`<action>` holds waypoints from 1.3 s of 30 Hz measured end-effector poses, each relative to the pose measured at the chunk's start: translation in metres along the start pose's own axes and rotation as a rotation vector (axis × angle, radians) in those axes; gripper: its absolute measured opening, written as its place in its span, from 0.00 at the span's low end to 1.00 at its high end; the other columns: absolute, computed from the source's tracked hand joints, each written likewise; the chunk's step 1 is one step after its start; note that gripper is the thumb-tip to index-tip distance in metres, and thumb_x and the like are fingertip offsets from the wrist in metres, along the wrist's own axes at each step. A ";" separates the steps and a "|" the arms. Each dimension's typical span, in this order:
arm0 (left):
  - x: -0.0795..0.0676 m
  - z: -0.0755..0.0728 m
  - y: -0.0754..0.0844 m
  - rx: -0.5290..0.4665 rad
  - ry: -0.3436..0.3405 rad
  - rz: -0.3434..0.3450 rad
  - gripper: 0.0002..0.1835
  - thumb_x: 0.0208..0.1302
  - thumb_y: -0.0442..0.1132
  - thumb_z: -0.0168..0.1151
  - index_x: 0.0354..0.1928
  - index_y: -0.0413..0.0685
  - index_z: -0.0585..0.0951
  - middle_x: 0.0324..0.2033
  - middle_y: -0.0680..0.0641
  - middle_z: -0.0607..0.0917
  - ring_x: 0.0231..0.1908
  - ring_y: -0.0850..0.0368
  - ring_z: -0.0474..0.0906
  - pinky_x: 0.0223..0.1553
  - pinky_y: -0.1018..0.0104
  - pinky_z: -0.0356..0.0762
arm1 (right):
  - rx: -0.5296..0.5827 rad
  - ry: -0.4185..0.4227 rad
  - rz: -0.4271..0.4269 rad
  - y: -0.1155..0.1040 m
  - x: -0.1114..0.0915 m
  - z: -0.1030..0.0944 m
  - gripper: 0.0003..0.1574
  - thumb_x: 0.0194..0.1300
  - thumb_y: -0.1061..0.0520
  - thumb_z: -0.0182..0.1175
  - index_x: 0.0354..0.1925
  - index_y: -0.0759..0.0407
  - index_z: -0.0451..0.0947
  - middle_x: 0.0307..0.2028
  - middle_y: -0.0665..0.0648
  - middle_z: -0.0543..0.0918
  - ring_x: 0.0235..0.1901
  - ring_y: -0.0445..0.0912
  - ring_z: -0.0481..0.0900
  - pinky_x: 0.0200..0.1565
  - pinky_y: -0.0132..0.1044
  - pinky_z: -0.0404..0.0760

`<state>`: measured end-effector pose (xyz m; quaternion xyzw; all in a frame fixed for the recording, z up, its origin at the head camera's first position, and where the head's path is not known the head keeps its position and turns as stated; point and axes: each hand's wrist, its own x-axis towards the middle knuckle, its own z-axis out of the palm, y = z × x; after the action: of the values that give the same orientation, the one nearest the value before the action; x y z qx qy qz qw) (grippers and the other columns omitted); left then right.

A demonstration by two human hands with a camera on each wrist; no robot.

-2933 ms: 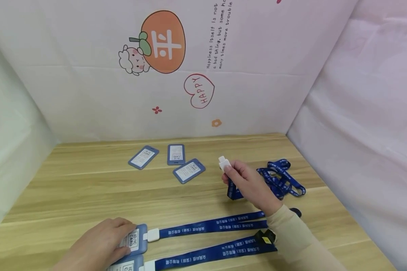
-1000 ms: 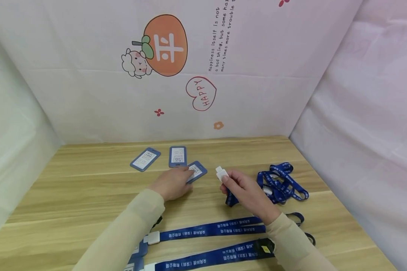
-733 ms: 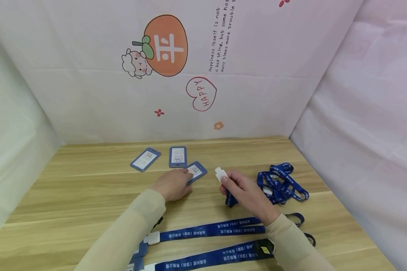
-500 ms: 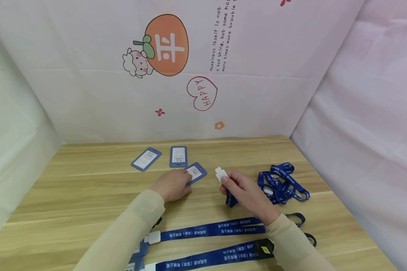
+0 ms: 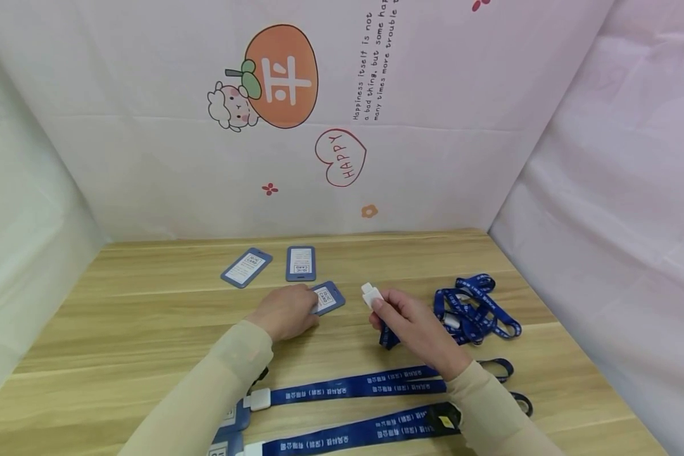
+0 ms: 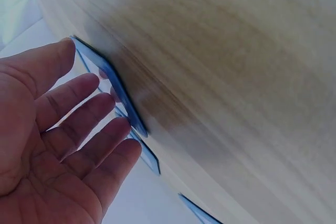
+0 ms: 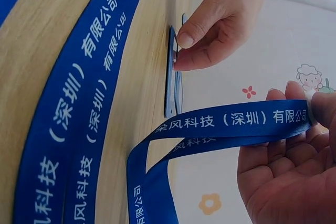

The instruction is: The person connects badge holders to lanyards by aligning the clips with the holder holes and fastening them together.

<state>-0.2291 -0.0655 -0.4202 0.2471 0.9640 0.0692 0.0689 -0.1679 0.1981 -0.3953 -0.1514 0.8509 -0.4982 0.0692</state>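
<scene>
My left hand (image 5: 286,310) pinches a blue ID badge holder (image 5: 332,299) between thumb and fingers. The holder lies at or very near the tabletop. In the left wrist view the thumb meets one edge of the holder (image 6: 122,95), with the fingers over its white card face. My right hand (image 5: 418,322) grips the white plastic clip (image 5: 370,294) of a blue lanyard, thumb on top, the clip's tip pointing toward the badges. The lanyard's printed strap (image 7: 231,121) hangs from that hand in the right wrist view.
Two more badge holders, one slanted (image 5: 247,268) and one straight (image 5: 301,263), lie toward the back wall. A tangle of blue lanyards (image 5: 470,310) is at right. Two lanyards, upper (image 5: 342,387) and lower (image 5: 330,440), stretch along the front, joined to badge holders partly under my left forearm.
My left hand left the front badge holders and reached the rear one, which has just shifted slightly toward me and turned, parting from its neighbour. My right hand still holds the clip, slightly lower.
</scene>
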 end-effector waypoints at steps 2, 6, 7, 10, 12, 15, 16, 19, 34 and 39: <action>0.000 0.000 0.001 -0.003 0.004 -0.008 0.12 0.70 0.50 0.69 0.43 0.49 0.87 0.37 0.51 0.85 0.33 0.58 0.76 0.40 0.61 0.81 | -0.002 0.001 0.001 0.000 0.000 0.000 0.22 0.83 0.40 0.48 0.50 0.54 0.79 0.40 0.54 0.84 0.41 0.50 0.81 0.43 0.37 0.82; 0.000 -0.001 0.002 0.002 0.009 -0.013 0.13 0.70 0.50 0.70 0.45 0.48 0.87 0.37 0.51 0.85 0.33 0.58 0.76 0.40 0.61 0.81 | -0.005 0.003 0.010 0.000 -0.001 0.001 0.22 0.83 0.39 0.49 0.49 0.54 0.79 0.40 0.54 0.84 0.41 0.50 0.80 0.43 0.38 0.81; 0.001 -0.001 0.002 0.005 0.011 -0.012 0.14 0.70 0.50 0.70 0.46 0.47 0.87 0.38 0.50 0.85 0.33 0.57 0.76 0.41 0.60 0.82 | -0.006 0.003 0.012 0.000 -0.001 0.001 0.22 0.83 0.39 0.49 0.48 0.54 0.79 0.40 0.53 0.84 0.40 0.50 0.80 0.42 0.38 0.81; 0.003 0.000 0.003 0.017 0.021 -0.023 0.20 0.69 0.51 0.70 0.54 0.45 0.85 0.43 0.47 0.85 0.38 0.56 0.79 0.46 0.59 0.84 | -0.005 0.001 0.015 0.000 -0.001 0.001 0.22 0.83 0.39 0.49 0.48 0.53 0.79 0.40 0.54 0.84 0.40 0.50 0.80 0.42 0.38 0.80; 0.004 0.002 0.003 0.017 0.029 -0.039 0.23 0.69 0.51 0.70 0.58 0.44 0.83 0.48 0.45 0.85 0.42 0.55 0.81 0.51 0.57 0.85 | -0.004 -0.001 0.017 0.000 -0.001 0.002 0.22 0.83 0.39 0.49 0.48 0.53 0.79 0.40 0.54 0.84 0.40 0.50 0.80 0.42 0.38 0.80; 0.007 0.004 0.003 0.014 0.044 -0.065 0.26 0.69 0.52 0.70 0.61 0.42 0.81 0.52 0.43 0.85 0.48 0.52 0.82 0.56 0.55 0.84 | -0.003 -0.002 0.019 0.000 -0.001 0.002 0.22 0.82 0.39 0.49 0.48 0.53 0.79 0.40 0.54 0.84 0.40 0.50 0.79 0.42 0.38 0.80; 0.007 0.004 0.003 0.010 0.049 -0.070 0.26 0.69 0.52 0.70 0.61 0.42 0.81 0.53 0.43 0.86 0.49 0.51 0.83 0.57 0.54 0.84 | -0.003 -0.001 0.020 0.000 -0.001 0.002 0.22 0.82 0.39 0.49 0.48 0.53 0.79 0.40 0.54 0.84 0.40 0.50 0.79 0.41 0.38 0.80; 0.009 0.005 0.002 0.011 0.057 -0.083 0.25 0.69 0.51 0.70 0.59 0.41 0.82 0.52 0.42 0.87 0.50 0.49 0.83 0.56 0.52 0.84 | -0.004 -0.001 0.019 0.001 -0.001 0.002 0.22 0.82 0.39 0.49 0.48 0.53 0.79 0.40 0.54 0.84 0.40 0.50 0.79 0.41 0.37 0.80; 0.011 0.006 0.001 0.018 0.045 -0.103 0.27 0.66 0.52 0.73 0.59 0.42 0.82 0.49 0.42 0.87 0.46 0.50 0.83 0.53 0.54 0.85 | 0.006 -0.013 0.010 0.002 -0.001 0.002 0.22 0.83 0.39 0.48 0.49 0.54 0.79 0.39 0.54 0.84 0.39 0.50 0.79 0.39 0.36 0.79; 0.009 0.005 0.001 -0.006 0.045 -0.107 0.33 0.64 0.51 0.75 0.64 0.40 0.78 0.54 0.40 0.85 0.51 0.48 0.82 0.56 0.51 0.84 | 0.009 -0.015 0.005 0.003 0.000 0.002 0.22 0.83 0.40 0.48 0.49 0.54 0.79 0.39 0.54 0.84 0.38 0.50 0.78 0.38 0.35 0.78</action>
<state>-0.2356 -0.0598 -0.4258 0.1935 0.9770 0.0737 0.0515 -0.1673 0.1976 -0.3985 -0.1525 0.8485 -0.5009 0.0775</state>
